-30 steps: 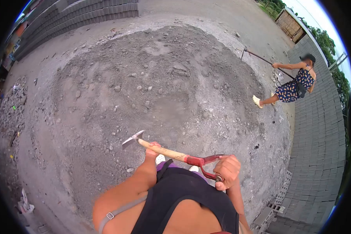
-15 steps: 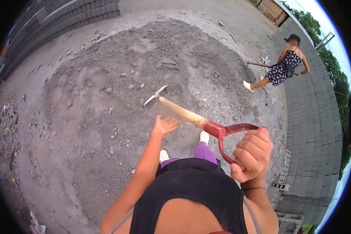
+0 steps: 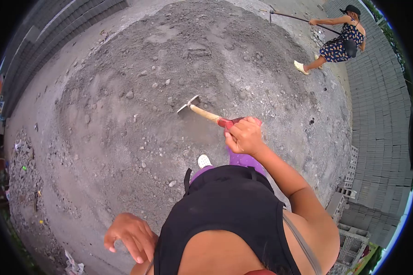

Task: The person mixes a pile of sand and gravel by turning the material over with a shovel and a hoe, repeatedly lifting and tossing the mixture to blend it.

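Note:
My right hand [image 3: 246, 136] is wrapped around the red D-shaped grip of a shovel [image 3: 205, 112], well in front of my body. The pale wooden shaft slants away to the upper left, and the metal blade meets the loose grey sand [image 3: 160, 91], its lower part hidden. Low at the left by my side hangs my left hand [image 3: 132, 237], its fingers loosely apart and holding nothing. One white clog [image 3: 204, 161] shows below the shovel.
At the upper right a person [image 3: 346, 41] holds a long-handled tool [image 3: 303, 19] over the pile's edge. Grey blocks stand stacked along the right [image 3: 381, 114] and upper left. Hollow blocks [image 3: 351, 245] sit at lower right, and rubble with litter [image 3: 25, 160] lies at the left.
My right hand has pushed the shovel grip forward and leftward, lower toward the sand. My left hand has swung back from near the shaft to my side. The other person's tool has swung outward.

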